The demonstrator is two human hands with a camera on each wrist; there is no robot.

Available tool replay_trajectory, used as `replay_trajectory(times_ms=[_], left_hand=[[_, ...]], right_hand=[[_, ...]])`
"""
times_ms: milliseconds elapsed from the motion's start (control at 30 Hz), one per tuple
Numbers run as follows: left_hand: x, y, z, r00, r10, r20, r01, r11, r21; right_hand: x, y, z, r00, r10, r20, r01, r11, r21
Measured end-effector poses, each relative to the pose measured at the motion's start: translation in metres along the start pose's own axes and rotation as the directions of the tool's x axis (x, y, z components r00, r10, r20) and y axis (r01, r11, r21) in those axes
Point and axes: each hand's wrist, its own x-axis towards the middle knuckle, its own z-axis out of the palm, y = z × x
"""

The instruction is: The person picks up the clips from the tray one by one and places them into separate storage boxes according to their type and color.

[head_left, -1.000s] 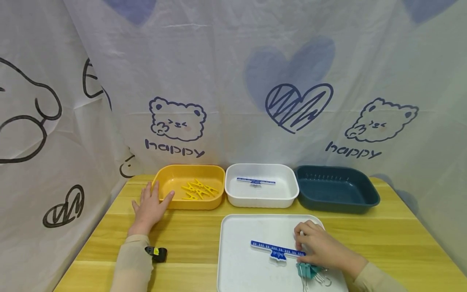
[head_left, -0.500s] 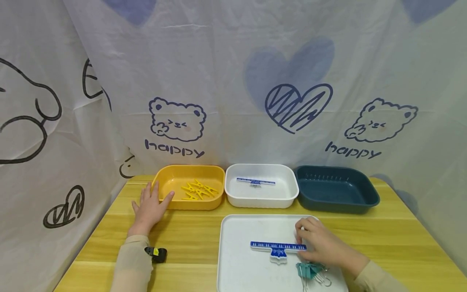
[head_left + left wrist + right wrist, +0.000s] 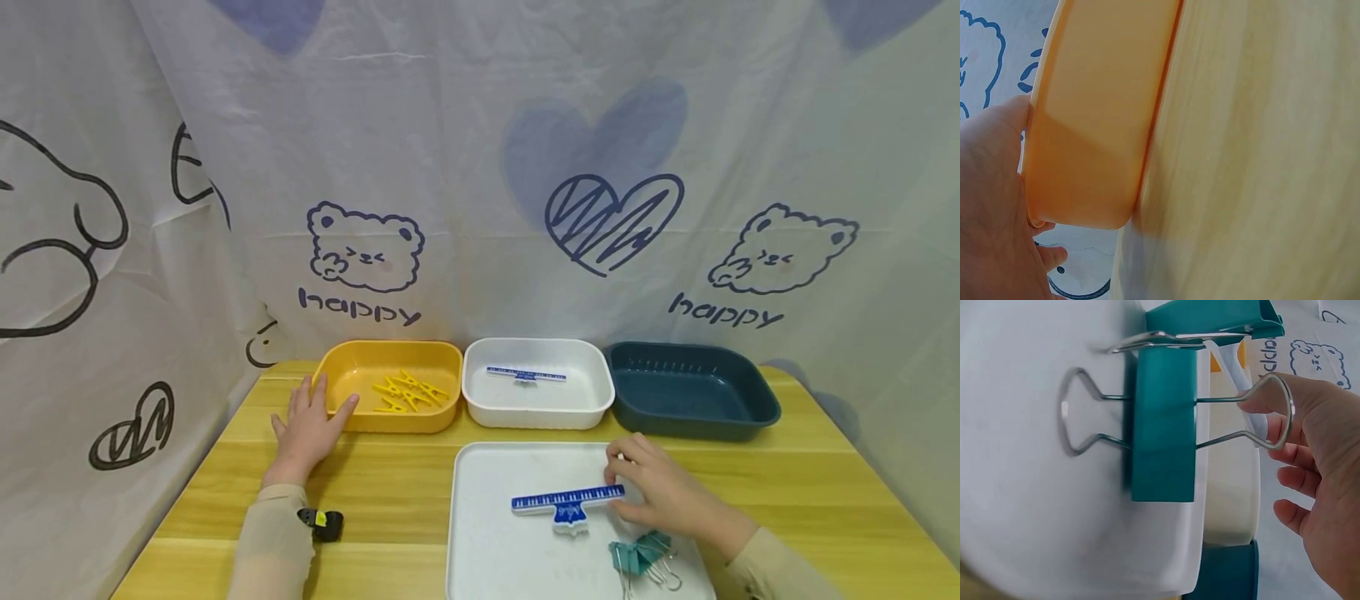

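1. Right hand [image 3: 663,493] holds a narrow pinch on the right end of the long blue-and-white plastic clip [image 3: 569,507]; left hand [image 3: 306,429] rests, fingers spread, against the yellow plastic bin [image 3: 405,422].
2. Clip is over the white rectangular tray [image 3: 487,567]; contact with it cannot be told.
3. Advised: pinch firmly, as an end hold may swing; avoid the teal metal binder clips [image 3: 637,554].
4. Long axis runs left-right, right end slightly farther; tab points toward the person.

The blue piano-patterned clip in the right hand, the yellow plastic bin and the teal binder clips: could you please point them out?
Blue piano-patterned clip [image 3: 569,511], head view: blue grip.
Yellow plastic bin [image 3: 402,422], head view: front wall.
Teal binder clips [image 3: 1164,425], right wrist view: one clip's body.
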Motion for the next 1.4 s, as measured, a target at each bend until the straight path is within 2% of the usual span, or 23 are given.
replay_trajectory(times_ms=[233,433,633,967,1233,1400], left_hand=[[0.000,-0.001,0.000,1.000,0.001,-0.006,-0.001,1.000,-0.003],[0.000,-0.001,0.001,1.000,-0.004,-0.002,0.004,1.000,0.003],[-0.001,0.002,0.001,1.000,-0.003,-0.003,0.003,1.000,-0.002],[-0.001,0.003,-0.001,1.000,-0.010,0.002,0.010,1.000,-0.006],[-0.001,0.003,-0.002,1.000,-0.015,0.008,0.015,1.000,-0.006],[-0.001,0.002,-0.001,1.000,-0.015,0.006,0.015,1.000,-0.010]], right_hand=[[0.008,0.001,-0.003,0.994,-0.086,-0.070,0.086,0.996,-0.004],[0.017,0.000,-0.007,0.991,-0.112,-0.069,0.111,0.994,-0.016],[0.024,-0.002,-0.008,0.982,-0.156,-0.110,0.153,0.988,-0.035],[0.036,0.000,-0.009,0.968,-0.181,-0.175,0.173,0.983,-0.055],[0.044,0.001,-0.013,0.976,-0.131,-0.175,0.117,0.989,-0.087],[0.050,0.005,-0.014,0.967,-0.149,-0.208,0.133,0.987,-0.085]])
